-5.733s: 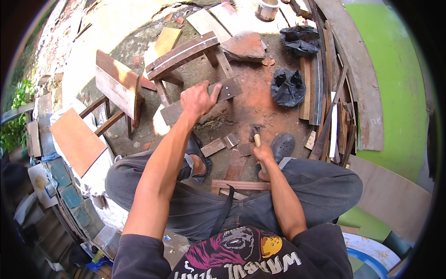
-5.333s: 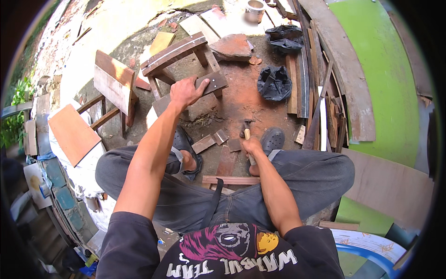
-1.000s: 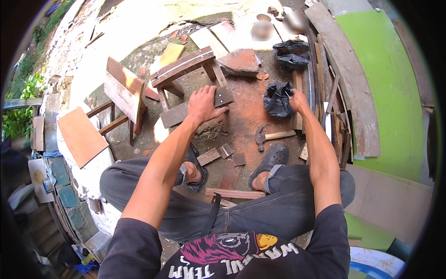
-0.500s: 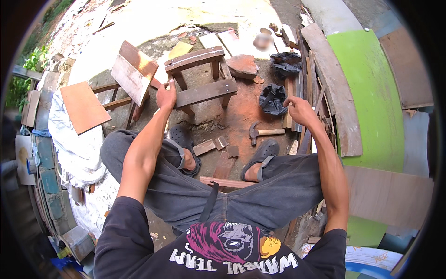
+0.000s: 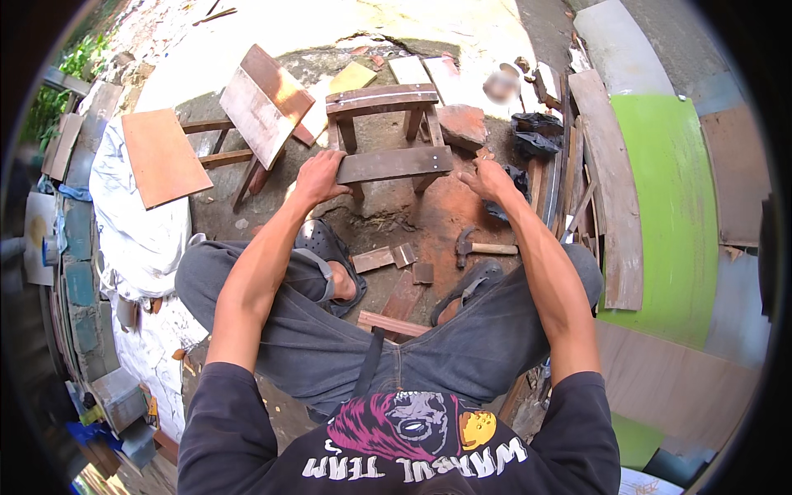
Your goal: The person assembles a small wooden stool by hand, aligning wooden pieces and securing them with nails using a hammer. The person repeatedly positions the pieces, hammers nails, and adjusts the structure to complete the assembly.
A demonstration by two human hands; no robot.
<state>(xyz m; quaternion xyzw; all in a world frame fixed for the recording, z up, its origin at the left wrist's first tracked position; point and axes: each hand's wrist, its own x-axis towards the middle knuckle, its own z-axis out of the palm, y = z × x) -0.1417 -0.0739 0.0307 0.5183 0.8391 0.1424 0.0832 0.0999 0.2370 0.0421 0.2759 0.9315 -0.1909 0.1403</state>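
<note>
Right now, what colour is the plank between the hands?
The plank is dark brown, clearest in the head view.

Black T-shirt (image 5: 235, 421), magenta and yellow print (image 5: 412, 425), dark grey jeans (image 5: 318, 342), perforated dark clogs (image 5: 320, 239)

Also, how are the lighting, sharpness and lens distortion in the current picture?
Head view: sunlit ground at the top is washed out, while the wooden stool frame sits readable in shade; head view: the claw hammer looks fairly clear, but the round container is a blur; head view: the weathered plank bows near the right rim, and the corners go black.
</note>
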